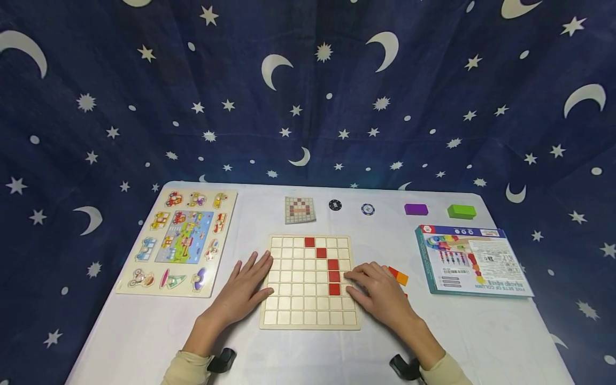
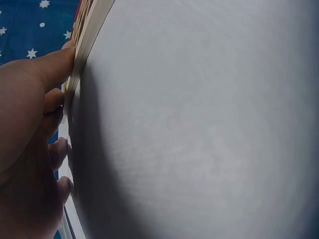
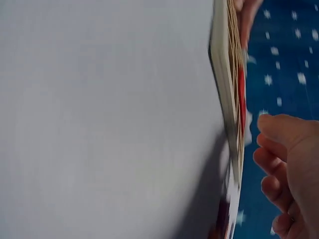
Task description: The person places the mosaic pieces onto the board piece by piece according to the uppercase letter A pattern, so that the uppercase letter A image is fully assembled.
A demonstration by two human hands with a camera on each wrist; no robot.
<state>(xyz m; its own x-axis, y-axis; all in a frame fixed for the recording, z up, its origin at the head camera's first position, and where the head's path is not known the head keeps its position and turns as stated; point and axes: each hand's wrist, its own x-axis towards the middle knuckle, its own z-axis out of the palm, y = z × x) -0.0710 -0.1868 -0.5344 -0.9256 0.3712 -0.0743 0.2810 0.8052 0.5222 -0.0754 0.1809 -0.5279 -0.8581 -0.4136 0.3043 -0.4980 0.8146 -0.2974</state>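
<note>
A pale wooden grid board point(image 1: 291, 305) lies on the white table. Several red square tiles point(image 1: 334, 276) sit in its cells, running from the top middle down toward the right side. My left hand point(image 1: 243, 289) rests at the board's left edge with fingers straight, its thumb on the rim in the left wrist view. Over the right edge is my right hand point(image 1: 380, 291), fingers loosely bent near the lowest red tile. In the right wrist view nothing shows between that thumb and the fingers point(image 3: 271, 164). Orange and red tiles point(image 1: 402, 279) lie partly hidden behind the right hand.
A small pattern card point(image 1: 300, 210) lies beyond the board, beside a black chip point(image 1: 335, 205) and a blue-white chip point(image 1: 368, 209). Purple point(image 1: 416, 209) and green point(image 1: 461, 212) blocks stand back right, above a boxed game point(image 1: 476, 262). A picture puzzle point(image 1: 222, 256) lies left.
</note>
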